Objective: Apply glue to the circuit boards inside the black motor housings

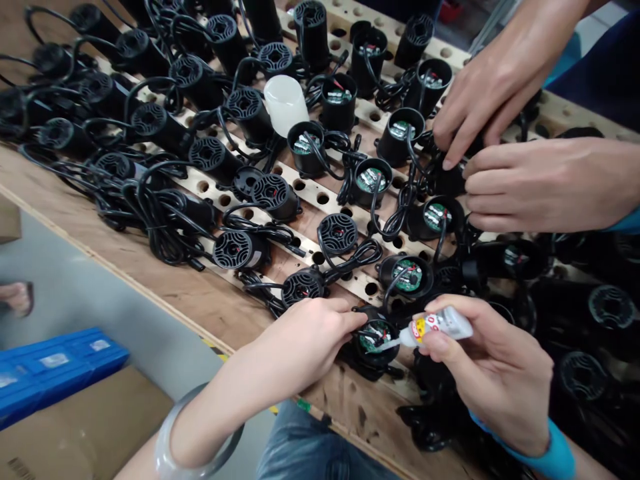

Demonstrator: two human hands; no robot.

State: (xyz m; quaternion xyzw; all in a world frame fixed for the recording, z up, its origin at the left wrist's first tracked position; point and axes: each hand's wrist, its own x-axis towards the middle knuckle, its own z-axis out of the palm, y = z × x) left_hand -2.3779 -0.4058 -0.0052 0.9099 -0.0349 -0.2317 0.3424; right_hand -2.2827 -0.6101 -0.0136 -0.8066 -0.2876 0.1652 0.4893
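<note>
You are holding a small, pale plastic bottle (443, 325) in your right hand (500, 373); its tip (389, 345) is pointing into a round, black plastic cup (376, 367) with a green board (371, 339) inside; your left hand (313, 337) is touching the cup; I can't tell if it's gripping.

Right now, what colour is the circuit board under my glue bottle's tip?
The circuit board is green, best seen in the head view.

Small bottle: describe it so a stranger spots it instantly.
At the wooden bench's near edge, look for the camera wearer's right hand. It pinches the small bottle, nozzle over an open black housing. Pale, with a yellow and red label, the bottle stands out from the black housings nearby.
</note>
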